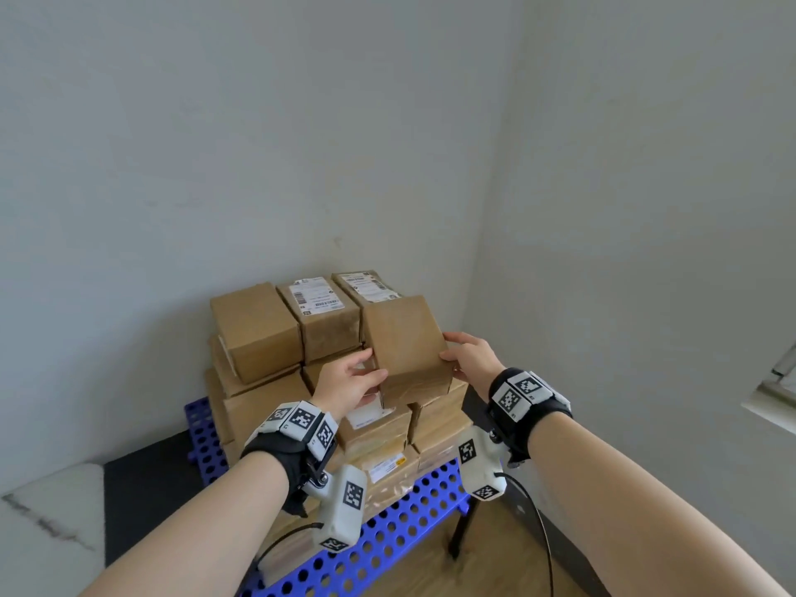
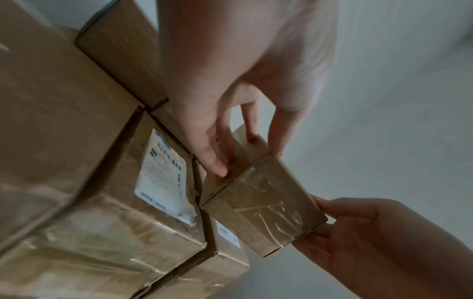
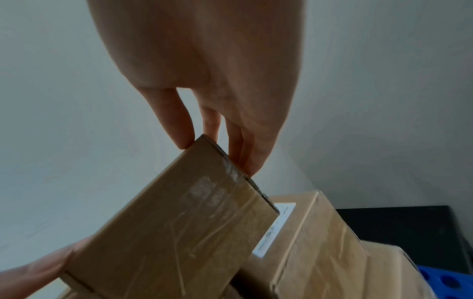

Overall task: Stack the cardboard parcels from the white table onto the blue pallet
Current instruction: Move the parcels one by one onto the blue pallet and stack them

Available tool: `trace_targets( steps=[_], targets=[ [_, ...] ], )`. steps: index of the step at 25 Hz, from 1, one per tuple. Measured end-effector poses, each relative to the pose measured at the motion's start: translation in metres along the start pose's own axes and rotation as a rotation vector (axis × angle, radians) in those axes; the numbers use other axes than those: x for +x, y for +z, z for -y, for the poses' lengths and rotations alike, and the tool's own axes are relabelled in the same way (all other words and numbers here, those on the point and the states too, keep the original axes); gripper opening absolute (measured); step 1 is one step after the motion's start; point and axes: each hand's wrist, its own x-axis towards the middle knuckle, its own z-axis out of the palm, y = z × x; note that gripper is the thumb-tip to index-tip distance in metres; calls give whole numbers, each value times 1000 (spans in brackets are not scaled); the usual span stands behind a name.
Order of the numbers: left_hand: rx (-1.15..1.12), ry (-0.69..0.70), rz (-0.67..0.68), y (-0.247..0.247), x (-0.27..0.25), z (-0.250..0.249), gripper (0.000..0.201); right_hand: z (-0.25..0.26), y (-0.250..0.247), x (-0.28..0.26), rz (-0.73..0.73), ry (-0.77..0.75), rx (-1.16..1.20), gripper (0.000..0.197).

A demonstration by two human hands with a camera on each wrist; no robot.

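A plain brown cardboard parcel (image 1: 405, 342) is held tilted at the front right of the top of a stack of parcels (image 1: 258, 329). The stack stands several layers high on the blue perforated pallet (image 1: 400, 510). My left hand (image 1: 370, 368) grips the parcel's left side, fingers on its taped face (image 2: 261, 210). My right hand (image 1: 452, 349) pinches its right edge, fingertips (image 3: 184, 139) on the upper corner. In the right wrist view the parcel (image 3: 174, 222) leans over a labelled parcel (image 3: 307, 232) below it. Whether it touches the stack I cannot tell.
Two labelled parcels (image 1: 318, 303) sit behind the held one, close to the wall corner. A black stand (image 1: 142, 480) carries the pallet, with a black leg (image 1: 463, 527) on the wooden floor (image 1: 474, 562). A white marbled surface (image 1: 47, 514) lies at lower left.
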Motion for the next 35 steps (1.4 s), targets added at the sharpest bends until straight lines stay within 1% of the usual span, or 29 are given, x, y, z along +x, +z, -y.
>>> trace_targets(
  steps=[1, 5, 7, 10, 14, 17, 21, 24, 27, 29, 31, 33, 35],
  targets=[
    [-14, -3, -14, 5, 2, -2, 58, 1, -6, 8, 21, 12, 18, 43],
    [-89, -21, -141, 41, 14, -2, 53, 4, -46, 50, 222, 69, 41, 42],
    [-112, -28, -188, 53, 15, 0, 52, 1, -58, 66, 315, 89, 50, 42],
    [-115, -49, -250, 70, 16, 3, 53, -9, -70, 87, 407, 103, 55, 43],
    [-93, -61, -338, 84, 17, 3, 50, -19, -68, 105, 466, 101, 62, 46],
    [-77, -65, -398, 90, 22, 3, 46, -21, -63, 116, 478, 98, 66, 46],
    [3, -65, -479, 95, 30, 4, 43, -24, -59, 129, 503, 94, 86, 46],
    [27, -48, -506, 98, 36, 4, 41, -24, -59, 132, 510, 86, 104, 45],
    [63, -55, -504, 101, 37, 3, 41, -23, -60, 132, 505, 75, 89, 43],
    [135, -40, -506, 99, 39, 4, 40, -18, -59, 128, 480, 9, -3, 43],
    [305, -12, -527, 96, 39, 3, 37, -11, -60, 121, 386, -150, -236, 43],
    [602, 5, -566, 92, 30, -1, 34, -2, -59, 108, 291, -316, -533, 43],
    [907, 42, -571, 85, 15, -5, 33, 5, -54, 88, 247, -464, -800, 40]
  ],
)
